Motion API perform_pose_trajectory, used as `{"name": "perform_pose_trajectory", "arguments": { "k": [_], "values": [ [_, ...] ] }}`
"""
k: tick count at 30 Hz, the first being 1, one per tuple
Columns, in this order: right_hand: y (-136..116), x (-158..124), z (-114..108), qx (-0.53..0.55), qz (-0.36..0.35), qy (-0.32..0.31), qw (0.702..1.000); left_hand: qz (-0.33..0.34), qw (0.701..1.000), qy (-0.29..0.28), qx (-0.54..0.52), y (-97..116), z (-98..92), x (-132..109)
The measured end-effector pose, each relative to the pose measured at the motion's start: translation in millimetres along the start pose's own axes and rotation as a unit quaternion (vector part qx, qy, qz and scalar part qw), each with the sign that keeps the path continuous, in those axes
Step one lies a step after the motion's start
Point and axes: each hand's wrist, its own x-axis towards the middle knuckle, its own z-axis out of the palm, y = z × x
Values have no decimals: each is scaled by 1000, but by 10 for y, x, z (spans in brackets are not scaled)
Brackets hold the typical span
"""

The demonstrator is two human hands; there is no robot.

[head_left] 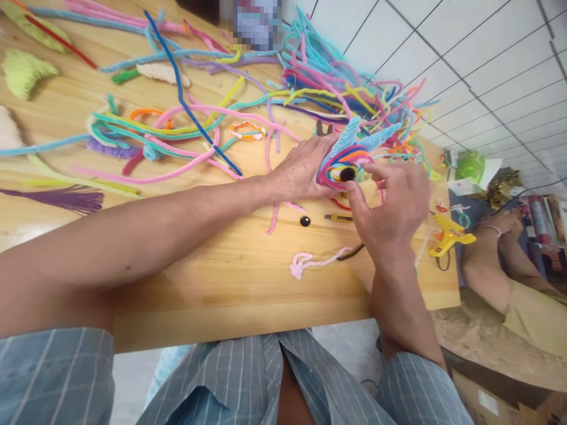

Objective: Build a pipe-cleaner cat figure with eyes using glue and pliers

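Note:
My left hand [305,165] is wrapped around a colourful pipe-cleaner animal head [333,164], banded in pink, blue, orange and yellow, with two light-blue ears pointing up and away. On the side facing me sits a round black toy eye [347,174]. My right hand [390,195] has thumb and index finger bent in a pinch at the edge of this eye; its other fingers are curled and partly hidden. A second black toy eye [305,221] lies loose on the wooden table [230,295], beside a yellow utility knife [339,218].
A big heap of pipe cleaners [319,65] lies at the table's far side, with more strands scattered left. A yellow glue gun [450,235] rests near the right edge. Another person's arm [487,260] is beyond it. Pink yarn-like strand [301,265] lies close to me.

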Motion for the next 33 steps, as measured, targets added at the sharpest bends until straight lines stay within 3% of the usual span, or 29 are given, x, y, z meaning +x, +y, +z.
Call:
{"name": "perform_pose_trajectory", "arguments": {
  "k": [5,9,14,22,28,33],
  "values": [
    [148,-177,-124,12,17,124,992,-6,1000,-17,0,11,-45,-7],
    [377,-244,53,99,68,177,977,11,1000,-24,-6,-63,-70,-26],
    [543,-303,357,219,125,128,959,15,999,-28,1,-95,-139,-47],
    [583,-347,593,320,96,19,942,-25,995,-69,-66,51,-255,-21],
    [537,-322,692,368,107,-41,923,-43,988,-82,-123,-38,-240,-10],
    [470,-304,685,373,119,-36,919,-32,999,-34,-6,-147,-302,10]
  ]
}}
